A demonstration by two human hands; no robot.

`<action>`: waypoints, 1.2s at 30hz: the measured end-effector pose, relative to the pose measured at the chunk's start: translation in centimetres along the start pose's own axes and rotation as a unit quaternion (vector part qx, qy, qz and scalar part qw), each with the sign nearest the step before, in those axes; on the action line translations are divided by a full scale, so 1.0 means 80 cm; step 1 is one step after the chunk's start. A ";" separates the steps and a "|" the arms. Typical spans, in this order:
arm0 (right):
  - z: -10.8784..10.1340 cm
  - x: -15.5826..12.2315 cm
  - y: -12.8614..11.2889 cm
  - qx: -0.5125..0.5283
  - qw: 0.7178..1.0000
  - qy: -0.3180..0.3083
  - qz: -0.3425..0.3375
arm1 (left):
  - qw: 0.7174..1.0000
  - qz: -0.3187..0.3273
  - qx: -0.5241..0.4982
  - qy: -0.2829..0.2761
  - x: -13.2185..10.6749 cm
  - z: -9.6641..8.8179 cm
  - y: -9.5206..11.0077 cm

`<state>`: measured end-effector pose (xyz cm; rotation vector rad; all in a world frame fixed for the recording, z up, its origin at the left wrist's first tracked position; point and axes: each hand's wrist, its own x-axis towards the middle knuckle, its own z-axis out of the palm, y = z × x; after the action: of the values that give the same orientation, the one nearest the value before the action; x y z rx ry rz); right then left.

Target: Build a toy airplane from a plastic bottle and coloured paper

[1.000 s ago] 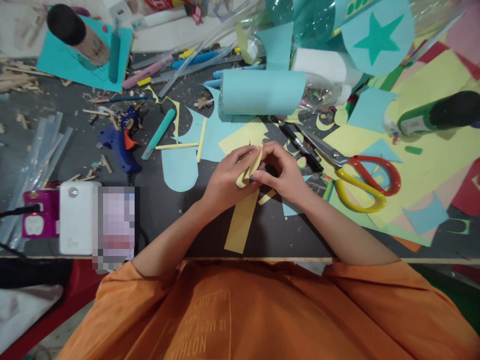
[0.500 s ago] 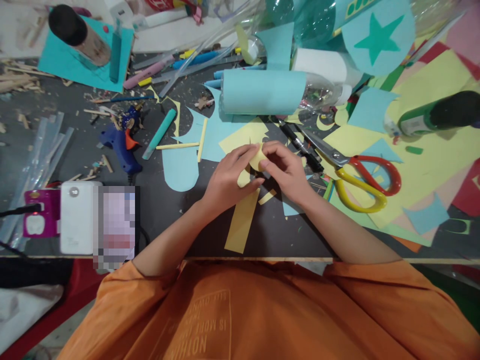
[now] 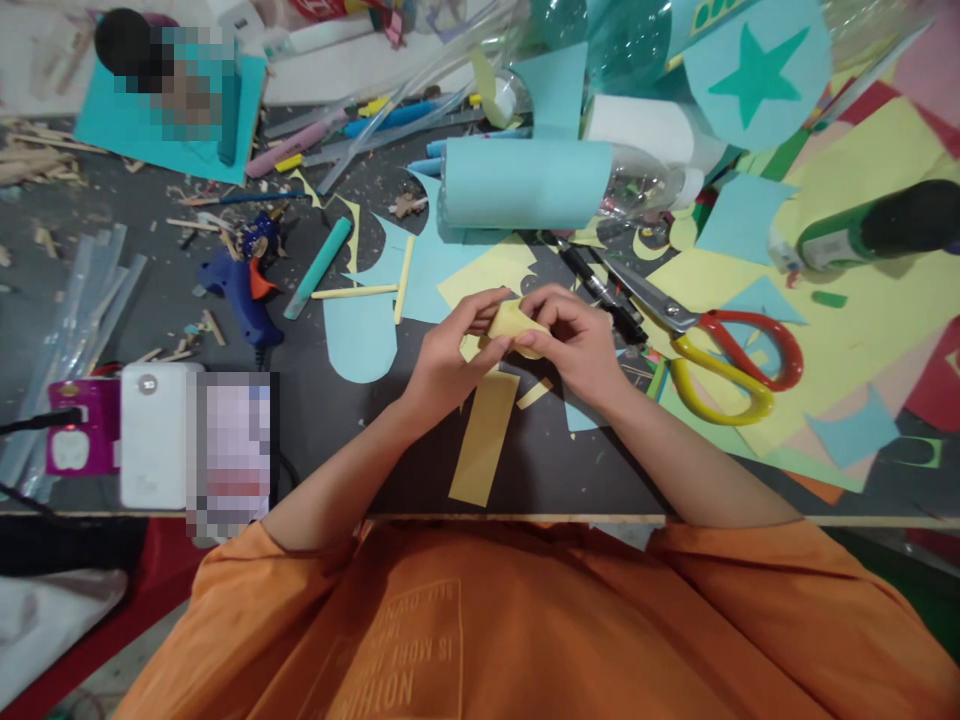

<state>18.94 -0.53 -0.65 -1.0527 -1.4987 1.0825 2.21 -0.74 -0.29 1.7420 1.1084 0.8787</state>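
Two hands, the left hand [image 3: 450,360] and right hand [image 3: 577,345], each with its grip pinched on a yellow paper piece [image 3: 514,320] over the worktop [image 3: 585,470], its curved face now showing broader than half a second earlier, suggesting bending in progress.

Yel. paper [image 3: 514,318] btwn both hands [image 3: 446,352] [image 3: 581,348]

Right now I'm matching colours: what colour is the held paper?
The held paper is pale yellow, in the head view.

Blue glue gun [image 3: 238,295] near wood scraps [image 3: 213,328]; white device [image 3: 156,440] beside magenta adapter [image 3: 79,415].
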 end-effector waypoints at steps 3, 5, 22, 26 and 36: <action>0.000 0.000 -0.002 -0.001 1.000 -0.006 0.004 | 0.999 -0.042 -0.029 0.019 0.002 0.001 0.001; 0.001 0.000 -0.003 0.002 1.000 -0.011 0.008 | 0.996 -0.062 -0.052 0.044 0.003 0.001 0.001; 0.004 -0.004 -0.001 -0.022 0.999 0.011 0.047 | 0.992 -0.092 -0.087 0.023 0.003 -0.002 0.009; 0.004 -0.005 -0.003 -0.082 0.996 0.004 0.020 | 0.998 -0.057 -0.037 -0.006 -0.001 -0.003 0.007; 0.004 -0.006 -0.005 -0.124 0.992 -0.010 -0.034 | 0.998 -0.058 -0.013 0.022 0.001 -0.005 0.012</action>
<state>18.65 -1.13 -0.39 -1.1549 -1.7044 0.8769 2.20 -0.78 0.74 1.6271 1.2097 0.8588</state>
